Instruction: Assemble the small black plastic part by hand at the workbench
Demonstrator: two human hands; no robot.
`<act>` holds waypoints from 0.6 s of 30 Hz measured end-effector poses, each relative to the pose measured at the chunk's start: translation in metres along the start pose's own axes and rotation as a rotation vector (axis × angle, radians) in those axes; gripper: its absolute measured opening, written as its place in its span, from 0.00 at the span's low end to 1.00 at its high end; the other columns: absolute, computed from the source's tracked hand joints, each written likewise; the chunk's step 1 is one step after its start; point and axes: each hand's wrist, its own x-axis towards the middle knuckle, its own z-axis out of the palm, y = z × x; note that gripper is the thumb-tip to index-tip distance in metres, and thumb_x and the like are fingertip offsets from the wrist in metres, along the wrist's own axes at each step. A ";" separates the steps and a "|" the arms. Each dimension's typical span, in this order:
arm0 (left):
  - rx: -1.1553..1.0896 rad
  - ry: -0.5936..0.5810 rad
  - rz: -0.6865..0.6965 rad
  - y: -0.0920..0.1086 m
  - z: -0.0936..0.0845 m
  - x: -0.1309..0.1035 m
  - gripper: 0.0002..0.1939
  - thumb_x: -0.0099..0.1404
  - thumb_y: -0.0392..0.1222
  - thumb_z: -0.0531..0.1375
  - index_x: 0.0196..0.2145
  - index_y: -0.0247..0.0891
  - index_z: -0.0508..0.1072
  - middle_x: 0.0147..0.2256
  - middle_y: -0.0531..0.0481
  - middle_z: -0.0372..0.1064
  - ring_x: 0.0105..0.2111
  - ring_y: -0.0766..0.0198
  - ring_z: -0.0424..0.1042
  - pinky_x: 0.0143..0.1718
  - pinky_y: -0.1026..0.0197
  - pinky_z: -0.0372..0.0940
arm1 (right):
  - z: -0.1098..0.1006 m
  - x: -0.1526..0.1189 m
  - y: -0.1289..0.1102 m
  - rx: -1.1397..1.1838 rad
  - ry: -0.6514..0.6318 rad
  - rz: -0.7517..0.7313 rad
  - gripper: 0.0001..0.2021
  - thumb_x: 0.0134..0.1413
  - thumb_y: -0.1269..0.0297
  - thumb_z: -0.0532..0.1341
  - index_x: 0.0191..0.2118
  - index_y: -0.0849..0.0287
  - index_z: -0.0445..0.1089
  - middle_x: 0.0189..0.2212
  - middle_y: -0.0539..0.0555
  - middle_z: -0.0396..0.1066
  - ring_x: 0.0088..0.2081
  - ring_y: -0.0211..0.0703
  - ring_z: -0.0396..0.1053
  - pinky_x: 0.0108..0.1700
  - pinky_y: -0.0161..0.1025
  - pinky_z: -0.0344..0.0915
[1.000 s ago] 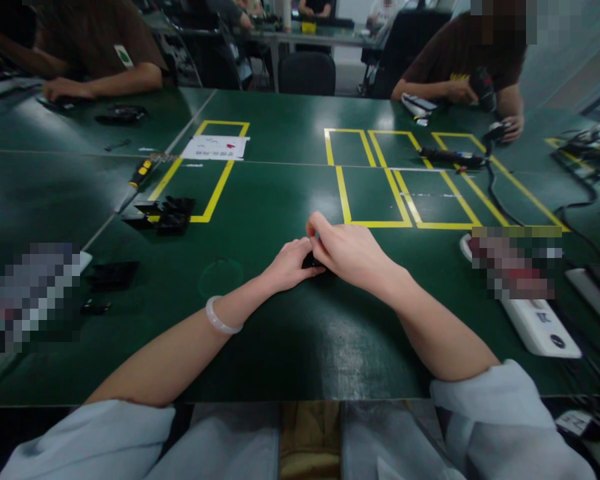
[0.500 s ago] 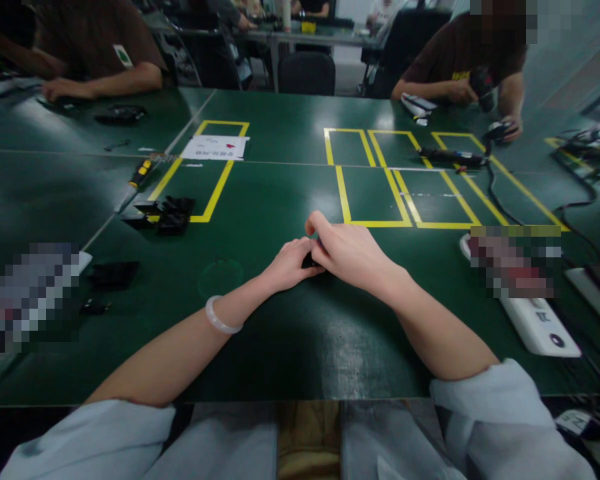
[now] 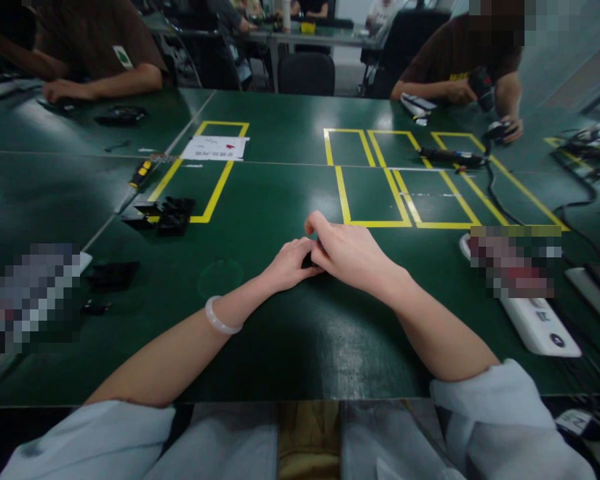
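My left hand (image 3: pixel 293 264) and my right hand (image 3: pixel 350 250) meet over the middle of the green table (image 3: pixel 280 347). Between them is a small black part (image 3: pixel 309 261), mostly covered by the fingers, so its kind cannot be made out. My left fingers and thumb close around it from the left. The right hand bends over it from above, with its index finger curled and raised and the other fingertips hidden behind the hand. A pale bangle (image 3: pixel 223 317) circles my left wrist.
Black parts (image 3: pixel 173 215) and a yellow-black screwdriver (image 3: pixel 141 173) lie at left. Yellow tape frames (image 3: pixel 375 224) and a paper label (image 3: pixel 215 147) mark the table. A white device (image 3: pixel 543 327) lies at right. Across, a co-worker holds a power driver (image 3: pixel 481 88); another person sits far left.
My hands hold nearly the same pose and place. The co-worker across at right has shifted very slightly.
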 end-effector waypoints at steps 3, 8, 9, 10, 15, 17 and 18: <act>-0.024 -0.003 -0.006 0.000 0.000 0.000 0.16 0.66 0.49 0.64 0.48 0.40 0.73 0.50 0.43 0.74 0.53 0.44 0.72 0.55 0.43 0.65 | -0.001 0.001 0.000 -0.028 -0.019 0.007 0.14 0.72 0.58 0.46 0.51 0.58 0.62 0.34 0.54 0.78 0.32 0.43 0.72 0.30 0.38 0.48; -0.028 -0.007 0.003 0.001 -0.001 0.001 0.18 0.65 0.50 0.65 0.48 0.39 0.72 0.51 0.42 0.74 0.53 0.44 0.72 0.55 0.42 0.66 | 0.001 0.004 0.001 -0.083 -0.042 0.022 0.15 0.73 0.58 0.44 0.51 0.58 0.64 0.32 0.54 0.78 0.31 0.44 0.73 0.29 0.38 0.45; -0.023 -0.004 0.002 0.002 -0.001 0.001 0.18 0.65 0.50 0.65 0.48 0.39 0.72 0.51 0.42 0.73 0.54 0.44 0.72 0.56 0.42 0.65 | 0.001 0.004 0.002 -0.074 -0.038 0.022 0.15 0.73 0.60 0.44 0.51 0.58 0.64 0.33 0.54 0.78 0.31 0.44 0.73 0.29 0.38 0.46; -0.019 0.001 0.000 0.002 -0.001 0.001 0.19 0.64 0.50 0.65 0.48 0.38 0.72 0.52 0.42 0.73 0.54 0.43 0.71 0.56 0.42 0.65 | 0.001 0.003 0.002 -0.061 -0.034 0.020 0.14 0.72 0.61 0.44 0.51 0.58 0.63 0.34 0.54 0.78 0.31 0.43 0.72 0.29 0.38 0.46; -0.021 0.014 -0.004 0.001 0.001 0.001 0.17 0.64 0.50 0.65 0.47 0.39 0.72 0.51 0.42 0.73 0.53 0.44 0.71 0.55 0.42 0.66 | 0.000 0.001 0.002 -0.020 -0.008 0.004 0.13 0.70 0.62 0.46 0.52 0.58 0.63 0.36 0.54 0.78 0.32 0.43 0.73 0.30 0.38 0.48; -0.024 -0.001 -0.002 0.001 0.000 0.001 0.16 0.65 0.49 0.64 0.47 0.40 0.73 0.50 0.43 0.73 0.53 0.45 0.71 0.55 0.42 0.66 | -0.001 0.001 0.002 -0.035 -0.021 0.000 0.14 0.71 0.59 0.46 0.51 0.59 0.63 0.35 0.55 0.78 0.32 0.43 0.73 0.30 0.38 0.48; -0.021 -0.008 -0.005 0.001 0.000 0.001 0.15 0.66 0.49 0.64 0.47 0.40 0.73 0.50 0.44 0.74 0.53 0.45 0.71 0.55 0.43 0.65 | -0.002 0.001 0.001 -0.050 -0.031 0.002 0.14 0.72 0.58 0.46 0.50 0.59 0.64 0.34 0.55 0.78 0.32 0.44 0.73 0.30 0.38 0.48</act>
